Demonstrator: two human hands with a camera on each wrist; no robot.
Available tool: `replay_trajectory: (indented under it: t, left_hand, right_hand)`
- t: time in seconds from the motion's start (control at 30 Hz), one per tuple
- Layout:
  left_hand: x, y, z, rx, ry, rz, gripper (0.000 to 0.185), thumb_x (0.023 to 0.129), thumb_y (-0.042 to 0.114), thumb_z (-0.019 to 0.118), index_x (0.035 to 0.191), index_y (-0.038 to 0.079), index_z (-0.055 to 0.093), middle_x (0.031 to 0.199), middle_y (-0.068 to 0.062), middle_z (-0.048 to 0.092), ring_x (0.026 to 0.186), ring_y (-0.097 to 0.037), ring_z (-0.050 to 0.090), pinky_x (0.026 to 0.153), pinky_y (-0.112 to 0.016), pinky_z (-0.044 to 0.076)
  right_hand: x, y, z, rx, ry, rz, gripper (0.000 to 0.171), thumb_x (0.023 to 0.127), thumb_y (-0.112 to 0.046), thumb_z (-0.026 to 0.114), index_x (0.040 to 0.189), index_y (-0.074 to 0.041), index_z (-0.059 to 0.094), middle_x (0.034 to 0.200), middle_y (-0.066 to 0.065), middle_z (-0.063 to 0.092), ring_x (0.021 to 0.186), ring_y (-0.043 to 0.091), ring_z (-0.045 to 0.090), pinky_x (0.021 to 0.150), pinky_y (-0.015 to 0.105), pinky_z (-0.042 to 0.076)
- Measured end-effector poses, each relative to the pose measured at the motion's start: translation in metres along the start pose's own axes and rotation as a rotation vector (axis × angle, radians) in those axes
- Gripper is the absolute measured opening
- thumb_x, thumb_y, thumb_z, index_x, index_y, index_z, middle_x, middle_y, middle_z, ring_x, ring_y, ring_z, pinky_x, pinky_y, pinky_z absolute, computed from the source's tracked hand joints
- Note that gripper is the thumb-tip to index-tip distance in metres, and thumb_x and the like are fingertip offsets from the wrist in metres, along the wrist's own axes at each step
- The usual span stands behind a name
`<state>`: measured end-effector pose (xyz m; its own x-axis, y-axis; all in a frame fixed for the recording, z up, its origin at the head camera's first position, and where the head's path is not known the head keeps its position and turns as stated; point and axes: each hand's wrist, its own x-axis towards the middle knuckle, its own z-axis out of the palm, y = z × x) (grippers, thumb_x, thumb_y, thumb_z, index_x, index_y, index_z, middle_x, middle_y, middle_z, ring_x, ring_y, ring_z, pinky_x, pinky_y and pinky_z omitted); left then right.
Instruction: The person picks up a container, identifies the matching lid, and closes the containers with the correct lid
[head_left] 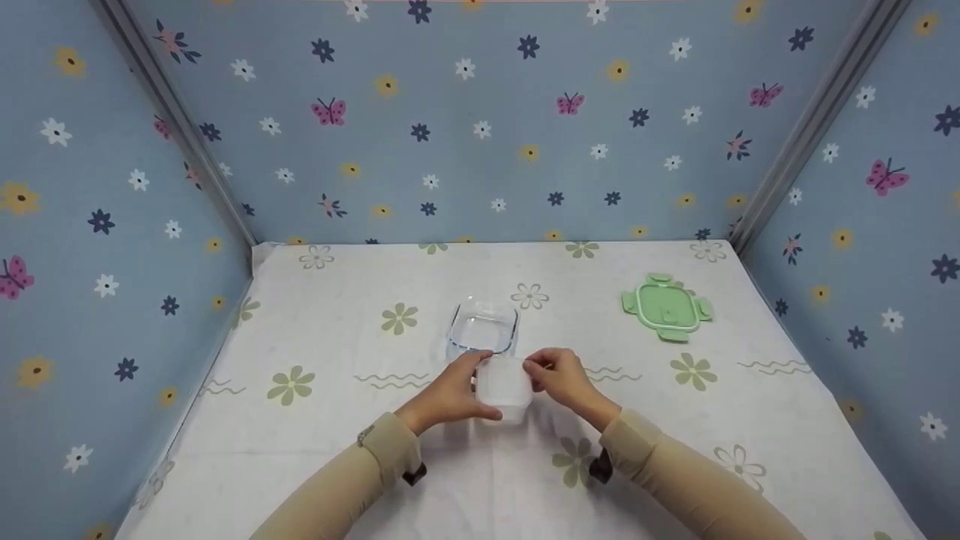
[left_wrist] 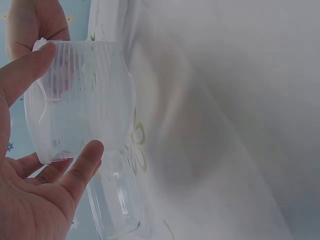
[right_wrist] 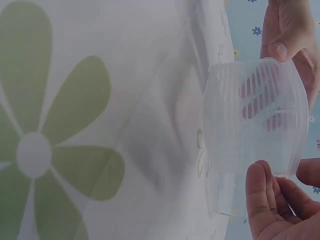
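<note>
Both hands hold a translucent white ribbed plastic insert [head_left: 505, 391] just above the tablecloth, near the front centre. My left hand [head_left: 480, 384] grips its left side; in the left wrist view its thumb [left_wrist: 85, 162] and a finger curl round the insert [left_wrist: 80, 100]. My right hand [head_left: 541, 377] pinches the right side, and its thumb [right_wrist: 259, 195] presses the edge of the insert [right_wrist: 255, 120]. A clear glass container [head_left: 484, 330] stands empty directly behind the insert, seemingly touching it. A green lid [head_left: 666, 306] with clip flaps lies flat at the back right.
The table [head_left: 337, 450] wears a white cloth with green flowers. Blue flowered walls [head_left: 480, 135] close in the back and both sides, with metal posts in the corners.
</note>
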<state>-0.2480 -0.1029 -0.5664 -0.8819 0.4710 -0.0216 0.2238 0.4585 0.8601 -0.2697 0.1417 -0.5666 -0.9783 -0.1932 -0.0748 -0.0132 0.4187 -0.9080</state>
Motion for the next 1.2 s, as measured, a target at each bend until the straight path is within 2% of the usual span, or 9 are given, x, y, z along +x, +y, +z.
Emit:
replay_trajectory:
  t: [0.13,0.27,0.43,0.63,0.97,1.2]
  left_hand:
    - [-0.004,-0.002,-0.006,0.006,-0.003,-0.005,0.106,0.079,0.02,0.099,0.163,-0.002,0.037,0.157,-0.019,0.051,0.129,-0.035,0.06,0.109,-0.051,0.058]
    - [-0.007,-0.004,-0.012,0.029,0.002,-0.039,0.106,0.08,0.022,0.099,0.164,0.001,0.038,0.159,-0.017,0.051,0.13,-0.033,0.06,0.109,-0.051,0.058]
    - [-0.01,-0.007,-0.018,0.034,0.002,-0.062,0.107,0.079,0.021,0.099,0.164,0.003,0.038,0.16,-0.016,0.051,0.131,-0.033,0.059,0.11,-0.051,0.057]
    - [-0.014,-0.012,-0.026,0.037,0.017,-0.053,0.106,0.078,0.021,0.1,0.163,0.002,0.039,0.158,-0.017,0.052,0.13,-0.034,0.06,0.109,-0.052,0.057]
    - [-0.022,-0.02,-0.041,0.05,0.034,-0.04,0.106,0.078,0.02,0.1,0.163,0.002,0.04,0.159,-0.019,0.052,0.13,-0.036,0.06,0.109,-0.053,0.058]
    - [-0.029,-0.026,-0.052,0.043,0.042,-0.04,0.105,0.079,0.018,0.099,0.163,0.0,0.039,0.16,-0.021,0.051,0.132,-0.04,0.059,0.11,-0.055,0.057]
  right_hand:
    - [0.001,-0.005,0.005,0.005,-0.005,-0.005,0.016,0.105,-0.008,0.068,0.106,0.004,0.078,0.088,0.01,0.074,0.072,0.016,0.074,0.071,0.033,0.067]
    - [0.003,-0.008,0.011,0.009,-0.011,0.002,0.015,0.105,-0.009,0.069,0.105,0.003,0.078,0.087,0.009,0.073,0.072,0.014,0.072,0.07,0.03,0.066]
    - [0.006,-0.012,0.016,0.019,-0.02,0.017,0.015,0.105,-0.009,0.069,0.106,0.002,0.079,0.086,0.008,0.073,0.072,0.014,0.072,0.072,0.031,0.066]
    - [0.008,-0.017,0.022,0.042,-0.04,0.028,0.014,0.105,-0.01,0.068,0.107,0.0,0.079,0.088,0.006,0.073,0.075,0.014,0.071,0.076,0.033,0.067]
    - [0.011,-0.024,0.038,0.104,-0.059,-0.042,0.016,0.103,-0.004,0.069,0.111,0.007,0.077,0.092,0.01,0.076,0.074,0.01,0.069,0.071,0.026,0.065]
    - [0.013,-0.029,0.049,0.106,-0.076,-0.06,0.017,0.103,-0.004,0.069,0.114,0.008,0.076,0.094,0.012,0.077,0.077,0.01,0.069,0.075,0.027,0.065]
